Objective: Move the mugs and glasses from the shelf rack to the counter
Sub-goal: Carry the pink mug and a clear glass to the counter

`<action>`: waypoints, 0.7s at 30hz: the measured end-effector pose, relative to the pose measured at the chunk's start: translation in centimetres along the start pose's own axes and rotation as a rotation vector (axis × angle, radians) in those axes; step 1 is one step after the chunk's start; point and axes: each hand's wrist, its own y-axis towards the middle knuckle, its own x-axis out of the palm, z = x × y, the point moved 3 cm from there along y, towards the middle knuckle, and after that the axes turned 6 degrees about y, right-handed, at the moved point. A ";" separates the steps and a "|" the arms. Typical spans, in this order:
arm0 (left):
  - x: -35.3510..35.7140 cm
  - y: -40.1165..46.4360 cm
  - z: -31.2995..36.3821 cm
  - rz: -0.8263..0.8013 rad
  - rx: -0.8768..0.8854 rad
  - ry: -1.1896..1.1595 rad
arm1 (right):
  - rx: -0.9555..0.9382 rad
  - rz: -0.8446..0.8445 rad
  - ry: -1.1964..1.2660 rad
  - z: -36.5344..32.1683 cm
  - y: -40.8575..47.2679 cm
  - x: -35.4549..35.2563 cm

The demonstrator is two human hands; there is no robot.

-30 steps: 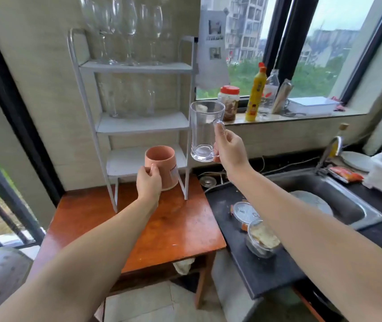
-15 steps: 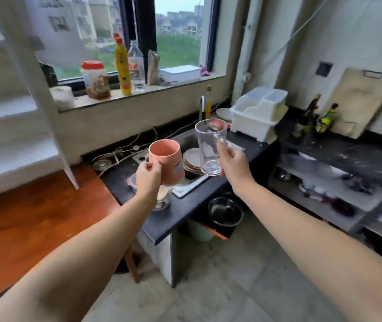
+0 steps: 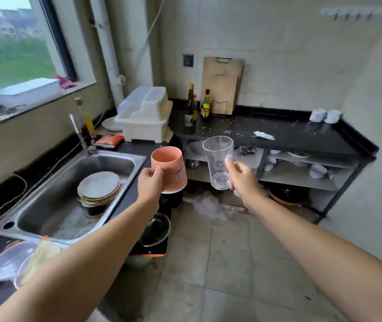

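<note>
Head view shows the left hand [image 3: 150, 184] gripping a pink mug [image 3: 170, 168] by its handle and the right hand [image 3: 243, 180] curled round the handle of a clear glass mug [image 3: 218, 162], both upright and held in the air side by side, apart. They hang over the floor between the sink [image 3: 74, 201] with its stacked plates [image 3: 99, 188] and the black counter [image 3: 301, 135].
</note>
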 end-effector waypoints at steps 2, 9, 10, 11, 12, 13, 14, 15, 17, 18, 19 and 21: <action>3.1 1.8 0.7 -0.068 0.012 0.028 | 0.027 0.060 -0.009 0.5 1.4 -2.1; 13.7 5.4 2.4 -0.245 0.053 0.097 | 0.112 0.320 0.077 2.4 5.0 -8.3; 15.2 5.9 2.5 -0.264 0.055 0.107 | 0.124 0.346 0.072 2.9 5.6 -9.2; 16.8 6.3 2.5 -0.287 0.054 0.117 | 0.134 0.369 0.053 3.2 6.3 -10.1; 18.4 6.9 2.5 -0.311 0.051 0.126 | 0.143 0.389 0.038 3.6 6.9 -10.9; 20.3 7.5 2.5 -0.339 0.049 0.131 | 0.149 0.413 0.036 4.1 7.9 -11.9; 22.1 8.0 2.6 -0.362 0.049 0.135 | 0.156 0.433 0.049 4.6 9.0 -12.8; 24.0 8.6 2.7 -0.382 0.045 0.135 | 0.166 0.452 0.063 5.0 10.1 -13.8; 27.9 9.9 3.0 -0.414 0.046 0.132 | 0.179 0.478 0.080 5.8 12.8 -15.6; 29.8 10.6 3.2 -0.425 0.047 0.135 | 0.181 0.485 0.077 6.1 14.3 -16.6; 32.4 11.7 3.3 -0.435 0.042 0.134 | 0.175 0.493 0.070 6.6 16.4 -17.9; 36.6 13.7 3.7 -0.453 0.024 0.130 | 0.166 0.490 0.065 7.3 20.1 -20.1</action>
